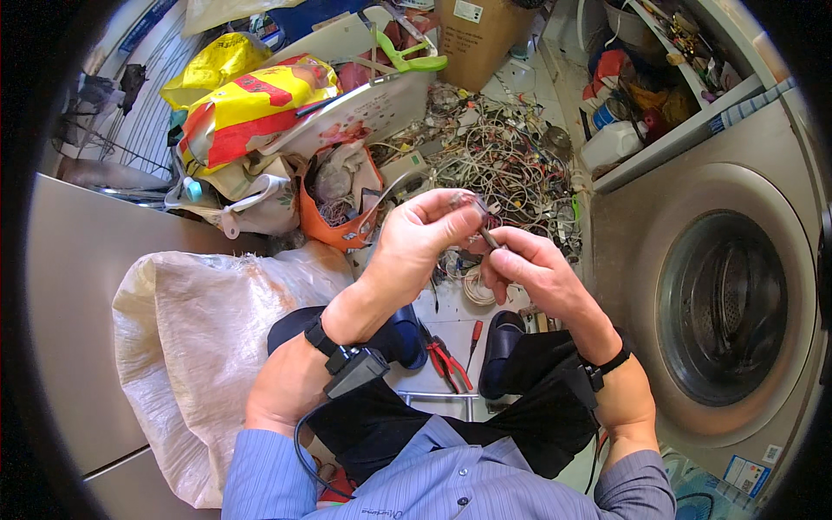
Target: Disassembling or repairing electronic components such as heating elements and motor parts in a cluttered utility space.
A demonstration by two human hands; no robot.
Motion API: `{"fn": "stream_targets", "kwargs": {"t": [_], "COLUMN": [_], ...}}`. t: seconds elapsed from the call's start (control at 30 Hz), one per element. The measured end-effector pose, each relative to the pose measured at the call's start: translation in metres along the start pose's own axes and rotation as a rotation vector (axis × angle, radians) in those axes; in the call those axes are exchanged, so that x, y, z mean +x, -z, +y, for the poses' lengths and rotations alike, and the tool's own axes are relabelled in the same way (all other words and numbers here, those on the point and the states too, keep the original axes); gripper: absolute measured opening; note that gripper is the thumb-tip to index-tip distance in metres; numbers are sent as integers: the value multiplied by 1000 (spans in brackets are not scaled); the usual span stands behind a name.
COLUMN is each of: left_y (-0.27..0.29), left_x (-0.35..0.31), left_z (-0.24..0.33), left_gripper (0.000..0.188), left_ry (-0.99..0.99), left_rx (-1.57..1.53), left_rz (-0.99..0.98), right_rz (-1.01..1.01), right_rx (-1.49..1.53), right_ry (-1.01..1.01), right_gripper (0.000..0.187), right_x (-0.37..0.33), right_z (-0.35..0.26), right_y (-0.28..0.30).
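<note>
My left hand (416,238) is closed in a pinch around a small piece with reddish and shiny bits at the fingertips. What it is I cannot make out. My right hand (539,270) grips a short dark stick-like piece (490,237) between thumb and fingers, its far end reaching up to the left fingertips. Whether the two pieces are joined is hidden by the fingers. Beyond both hands spreads a big heap of tangled cables and wires (503,156) on the floor. Below them, between my feet, lie red-handled pliers (448,364) and a red-handled screwdriver (474,341).
A white woven sack (208,347) slumps at my left. Behind it stand an orange bag (334,230) and a yellow-and-red bag (260,108). A cardboard box (481,43) is at the back. On my right is a front-loading washing machine (624,260), with a cluttered shelf (685,61) beyond it.
</note>
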State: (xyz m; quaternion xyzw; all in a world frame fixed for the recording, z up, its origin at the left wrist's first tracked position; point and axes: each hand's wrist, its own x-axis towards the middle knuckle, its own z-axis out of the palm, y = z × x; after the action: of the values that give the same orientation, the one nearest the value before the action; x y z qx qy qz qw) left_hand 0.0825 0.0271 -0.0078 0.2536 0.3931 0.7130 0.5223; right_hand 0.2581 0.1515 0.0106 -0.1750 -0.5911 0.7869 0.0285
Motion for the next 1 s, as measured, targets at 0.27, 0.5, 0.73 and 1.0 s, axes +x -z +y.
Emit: {"fn": "stream_targets", "kwargs": {"t": [0.27,0.5,0.73,1.0], "left_y": [8,-1,-8,13], "left_x": [4,22,18,21], "left_z": [-8,-3,-8,-6], "left_gripper": [25,31,36,28], "left_ry": [235,-3,-38,-52], "left_rx": [-27,232,278,115], "left_rz": [88,62,113,50], "right_rz": [4,70,332,124], "right_rx": [6,9,-692,-132], "right_ry": [-70,-7,440,113], "right_gripper": [30,34,21,29], "right_x": [1,10,21,18], "right_z": [8,-7,13,8], "right_y": [9,24,27,21]}}
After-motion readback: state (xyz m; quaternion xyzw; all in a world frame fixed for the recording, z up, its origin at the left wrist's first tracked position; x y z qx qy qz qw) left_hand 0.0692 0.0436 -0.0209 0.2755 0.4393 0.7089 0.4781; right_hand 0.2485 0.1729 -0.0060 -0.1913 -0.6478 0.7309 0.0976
